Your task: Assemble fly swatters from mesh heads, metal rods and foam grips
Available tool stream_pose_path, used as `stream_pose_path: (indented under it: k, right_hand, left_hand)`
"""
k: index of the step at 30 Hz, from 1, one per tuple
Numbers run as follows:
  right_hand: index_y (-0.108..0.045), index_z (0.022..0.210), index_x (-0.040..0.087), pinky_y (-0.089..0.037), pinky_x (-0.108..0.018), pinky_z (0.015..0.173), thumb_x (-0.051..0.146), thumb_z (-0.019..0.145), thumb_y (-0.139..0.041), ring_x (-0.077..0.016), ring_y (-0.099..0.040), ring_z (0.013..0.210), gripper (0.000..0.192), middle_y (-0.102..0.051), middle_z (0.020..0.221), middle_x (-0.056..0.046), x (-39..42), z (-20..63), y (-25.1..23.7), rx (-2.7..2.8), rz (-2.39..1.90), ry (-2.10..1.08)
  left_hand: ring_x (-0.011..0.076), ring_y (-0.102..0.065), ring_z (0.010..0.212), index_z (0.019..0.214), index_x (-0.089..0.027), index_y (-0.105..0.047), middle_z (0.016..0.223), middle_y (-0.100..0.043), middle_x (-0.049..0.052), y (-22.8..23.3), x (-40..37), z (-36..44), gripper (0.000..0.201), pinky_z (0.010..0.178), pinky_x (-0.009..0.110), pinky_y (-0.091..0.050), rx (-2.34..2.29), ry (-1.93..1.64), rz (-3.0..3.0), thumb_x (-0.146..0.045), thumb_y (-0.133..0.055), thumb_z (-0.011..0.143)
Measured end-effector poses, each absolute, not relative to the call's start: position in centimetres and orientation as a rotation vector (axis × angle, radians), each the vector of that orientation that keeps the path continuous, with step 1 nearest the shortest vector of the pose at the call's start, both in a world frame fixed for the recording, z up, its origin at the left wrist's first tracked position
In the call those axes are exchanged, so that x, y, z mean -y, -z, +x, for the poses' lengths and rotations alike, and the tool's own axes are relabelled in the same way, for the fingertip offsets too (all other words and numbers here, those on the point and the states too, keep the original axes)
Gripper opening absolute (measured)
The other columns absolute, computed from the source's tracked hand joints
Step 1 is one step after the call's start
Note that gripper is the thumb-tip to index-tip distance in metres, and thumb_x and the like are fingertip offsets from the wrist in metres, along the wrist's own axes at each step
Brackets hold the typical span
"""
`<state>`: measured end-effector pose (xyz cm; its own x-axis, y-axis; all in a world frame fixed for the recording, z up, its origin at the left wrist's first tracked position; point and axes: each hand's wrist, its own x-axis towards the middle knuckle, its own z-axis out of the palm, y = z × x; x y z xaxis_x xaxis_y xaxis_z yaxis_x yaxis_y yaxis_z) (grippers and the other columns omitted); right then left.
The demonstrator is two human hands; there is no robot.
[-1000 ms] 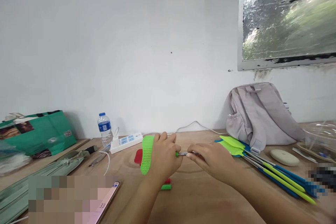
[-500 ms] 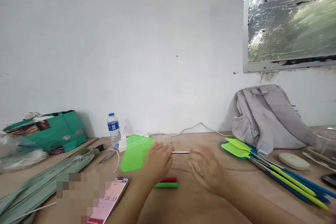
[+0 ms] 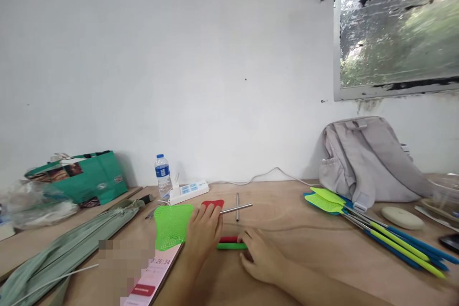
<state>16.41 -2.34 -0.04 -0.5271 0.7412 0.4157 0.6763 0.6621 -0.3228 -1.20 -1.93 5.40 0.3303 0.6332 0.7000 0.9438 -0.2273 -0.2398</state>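
My left hand [image 3: 204, 232] is closed round the lower end of a green fly swatter [image 3: 172, 227], whose perforated head sticks out to the left. A thin metal rod [image 3: 238, 208] extends rightward from this hand. Just behind the fingers shows a red swatter head [image 3: 213, 202], partly covered. My right hand [image 3: 263, 256] is low over the table with its thumb and fingers apart. Its fingertips are at the right ends of a red handle [image 3: 227, 239] and a green handle [image 3: 231, 246] lying side by side. Another metal rod [image 3: 237, 208] lies on the table.
Several assembled fly swatters [image 3: 380, 234] lie at the right before a grey backpack [image 3: 369, 162]. A phone [image 3: 158, 272] lies near my left arm. Behind are a power strip [image 3: 189, 191] and water bottle [image 3: 163, 177]. A green bag [image 3: 96, 177] stands far left.
My right hand has left the metal rod and come down to the two handles. My left hand has shifted slightly left and lower with the green swatter, uncovering the red head and power strip.
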Motion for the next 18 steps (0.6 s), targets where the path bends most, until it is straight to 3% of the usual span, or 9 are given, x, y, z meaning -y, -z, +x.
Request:
stream_pose_path:
  k: [10,18]
  right_hand:
    - [-0.05,0.093,0.017,-0.04,-0.025,0.076,0.012,0.07,-0.043,-0.0156,-0.051,0.086,0.024,-0.055,0.093,-0.005,2.2,16.3,0.1,2.441,-0.917,-0.26]
    - [-0.052,0.103,0.019,-0.04,-0.025,0.07,0.019,0.07,-0.047,-0.0168,-0.052,0.081,0.033,-0.055,0.096,-0.006,4.2,18.5,-0.7,2.735,-0.808,-0.066]
  left_hand:
    - [0.0225,-0.05,0.087,0.093,-0.019,-0.057,0.09,-0.059,0.007,-4.1,1.0,-2.3,0.025,0.081,0.037,-0.032,1.369,0.511,-1.992,-0.023,-0.033,0.086]
    - [0.0187,-0.051,0.088,0.111,-0.022,-0.049,0.093,-0.055,0.005,-3.5,0.5,-1.9,0.037,0.08,0.032,-0.037,1.272,0.537,-2.141,-0.007,-0.035,0.081]
